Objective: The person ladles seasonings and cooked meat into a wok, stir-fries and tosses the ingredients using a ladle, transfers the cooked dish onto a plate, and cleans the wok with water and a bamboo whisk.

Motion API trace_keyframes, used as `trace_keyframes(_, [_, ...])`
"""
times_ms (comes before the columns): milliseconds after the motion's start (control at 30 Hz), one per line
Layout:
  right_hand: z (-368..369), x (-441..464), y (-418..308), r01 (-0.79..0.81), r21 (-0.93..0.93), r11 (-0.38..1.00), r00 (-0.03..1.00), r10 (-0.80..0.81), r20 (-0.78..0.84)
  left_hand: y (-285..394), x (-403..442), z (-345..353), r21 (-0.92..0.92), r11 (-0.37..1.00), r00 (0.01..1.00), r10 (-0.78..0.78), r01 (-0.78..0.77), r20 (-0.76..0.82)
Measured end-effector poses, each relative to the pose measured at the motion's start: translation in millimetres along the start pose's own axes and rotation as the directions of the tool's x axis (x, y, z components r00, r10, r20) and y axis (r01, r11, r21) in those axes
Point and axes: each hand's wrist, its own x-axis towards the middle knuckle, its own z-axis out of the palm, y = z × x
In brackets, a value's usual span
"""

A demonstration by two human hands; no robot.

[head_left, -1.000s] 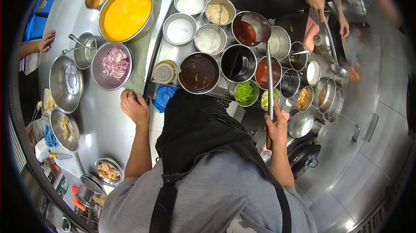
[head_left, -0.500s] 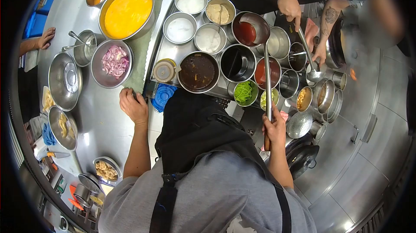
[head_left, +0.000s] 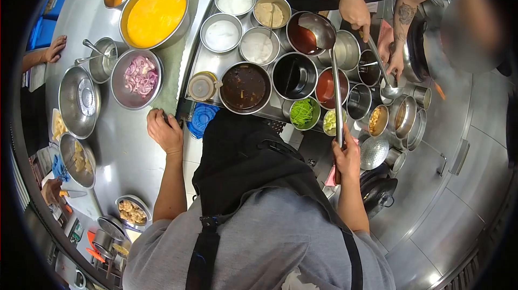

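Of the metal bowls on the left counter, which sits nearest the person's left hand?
The bowl of sliced red onion, just beyond the left hand. It alone holds purple-and-white slices; the others sit farther away.

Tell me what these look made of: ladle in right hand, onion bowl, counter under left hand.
Ladle: polished metal, likely stainless steel; bright streaks along the shaft. Its grip end is dull brown, possibly wood.
Onion bowl: silvery metal, probably steel, satin; soft reflections on its wall.
Counter: grey metal, likely brushed stainless; blurred light patches.
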Motion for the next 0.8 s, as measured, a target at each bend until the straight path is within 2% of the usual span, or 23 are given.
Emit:
trace_keyframes(100, [1, 2, -10, 0.046, -0.045, 0.998, 0.999, -0.046, -0.002, -1, 0, 1, 0.004, 1.000, 1.000, 0.005, -0.005, -0.001])
trace_keyframes(300, [5, 9, -21, -0.064, -0.067, 0.996, 0.994, 0.069, 0.084, -1, 0, 1, 0.007, 1.000, 1.000, 0.006, -0.006, -0.001])
trace_keyframes(367, [8, 12, -14, 0.011, -0.056, 0.998, 0.998, -0.008, 0.062, -1, 0, 1, 0.005, 1.000, 1.000, -0.002, 0.002, 0.007])
trace_keyframes(467, [10, 18, -10, 0.051, -0.135, 0.989, 0.995, -0.039, 0.089, -1, 0, 1, 0.008, 1.000, 1.000, 0.007, -0.007, 0.002])
trace_keyframes(600, [2, 24, -13, 0.079, -0.136, 0.988, 0.992, -0.065, 0.108, -1, 0, 1, 0.001, 1.000, 1.000, 0.020, -0.020, -0.010])
trace_keyframes(667, [-7, 28, -24, -0.245, 0.059, 0.968, 0.937, 0.221, 0.270, 0, 2, 1, 0.000, 1.000, 1.000, 0.029, -0.029, -0.012])
trace_keyframes(700, [-7, 29, -19, -0.172, 0.160, 0.972, 0.958, 0.128, 0.255, 1, 3, 1, 0.007, 1.000, 0.999, 0.031, -0.031, -0.019])
trace_keyframes(733, [-9, 31, -17, -0.175, 0.160, 0.972, 0.958, 0.130, 0.255, 2, 5, 2, 0.014, 0.999, 0.999, 0.032, -0.031, -0.027])
trace_keyframes(800, [-13, 33, -21, -0.269, 0.370, 0.889, 0.940, 0.159, 0.302, 2, 7, 6, 0.023, 0.999, 0.999, 0.029, -0.028, -0.029])
